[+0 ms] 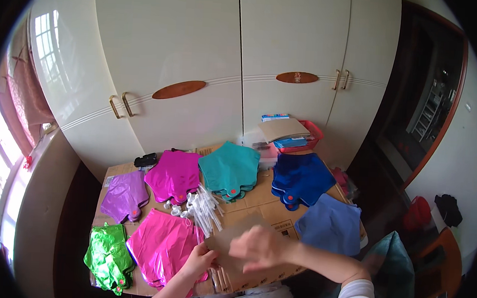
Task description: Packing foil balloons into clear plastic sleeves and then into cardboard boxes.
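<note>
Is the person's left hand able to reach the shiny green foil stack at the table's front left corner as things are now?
Probably yes. The left hand rests at the edge of a flat brown cardboard sheet, and only the flat bright pink foil stack lies between it and the shiny green foil stack; nothing tall blocks the way.

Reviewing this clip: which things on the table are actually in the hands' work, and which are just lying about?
In hand:
- brown card, under right hand, left hand at its edge

Lying about:
- pink foil stack
- green foil stack
- purple stack
- teal stack
- blue stack
- white sticks
- red basket
</note>
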Motion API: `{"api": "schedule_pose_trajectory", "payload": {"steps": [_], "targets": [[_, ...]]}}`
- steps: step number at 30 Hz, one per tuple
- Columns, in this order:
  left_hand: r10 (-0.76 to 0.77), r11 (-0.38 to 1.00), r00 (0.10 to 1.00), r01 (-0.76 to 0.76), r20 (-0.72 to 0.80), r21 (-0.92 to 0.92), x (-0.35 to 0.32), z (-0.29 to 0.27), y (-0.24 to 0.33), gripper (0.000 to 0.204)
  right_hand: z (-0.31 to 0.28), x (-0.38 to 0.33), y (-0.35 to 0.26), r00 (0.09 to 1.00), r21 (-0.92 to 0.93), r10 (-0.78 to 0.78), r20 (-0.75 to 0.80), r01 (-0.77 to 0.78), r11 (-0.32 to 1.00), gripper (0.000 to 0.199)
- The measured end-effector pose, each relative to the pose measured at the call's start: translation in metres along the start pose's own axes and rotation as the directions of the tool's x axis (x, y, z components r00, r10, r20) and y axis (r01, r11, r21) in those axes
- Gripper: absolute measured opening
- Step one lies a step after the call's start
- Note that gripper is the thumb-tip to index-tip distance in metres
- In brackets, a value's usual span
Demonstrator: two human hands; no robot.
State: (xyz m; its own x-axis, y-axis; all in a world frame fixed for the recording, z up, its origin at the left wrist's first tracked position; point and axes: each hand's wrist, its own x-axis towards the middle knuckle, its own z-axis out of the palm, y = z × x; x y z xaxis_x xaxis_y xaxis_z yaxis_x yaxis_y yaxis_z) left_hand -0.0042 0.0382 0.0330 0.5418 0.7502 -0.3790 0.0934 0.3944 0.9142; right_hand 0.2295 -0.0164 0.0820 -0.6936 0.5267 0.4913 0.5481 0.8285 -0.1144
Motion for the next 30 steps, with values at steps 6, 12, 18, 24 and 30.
{"api": "schedule_pose_trajectory", "payload": {"steps": [6, 12, 18, 24, 30], "targets": [[0.121, 0.96, 0.987, -0.142, 0.102, 0.242, 0.02, -0.025, -0.022, 0.033, -0.032, -0.072, 0.213, 0.512, 0.214, 0.725, -0.461, -0.729, 0.651, 0.026], [0.208, 0.957, 0.973, -0.224, 0.099, 0.182, 0.027, -0.022, -0.021, 0.036, -0.073, -0.131, 0.37, 0.067, 0.31, 0.884, -0.464, -0.922, 0.233, 0.042], [0.118, 0.841, 0.993, -0.084, -0.031, 0.534, 0.033, -0.01, 0.007, 0.042, -0.09, -0.125, 0.41, -0.011, 0.324, 0.982, -0.187, -0.945, 0.051, 0.041], [0.436, 0.262, 0.895, -0.229, 0.096, 0.938, 0.065, 0.001, 0.058, 0.048, -0.102, -0.111, 0.427, -0.065, 0.426, 0.998, 0.026, -0.902, -0.07, 0.031], [0.472, 0.464, 0.86, -0.429, 0.194, 0.775, 0.118, 0.022, 0.102, 0.036, -0.118, -0.11, 0.425, -0.031, 0.842, 0.988, 0.149, -0.52, -0.143, 0.028]]}}
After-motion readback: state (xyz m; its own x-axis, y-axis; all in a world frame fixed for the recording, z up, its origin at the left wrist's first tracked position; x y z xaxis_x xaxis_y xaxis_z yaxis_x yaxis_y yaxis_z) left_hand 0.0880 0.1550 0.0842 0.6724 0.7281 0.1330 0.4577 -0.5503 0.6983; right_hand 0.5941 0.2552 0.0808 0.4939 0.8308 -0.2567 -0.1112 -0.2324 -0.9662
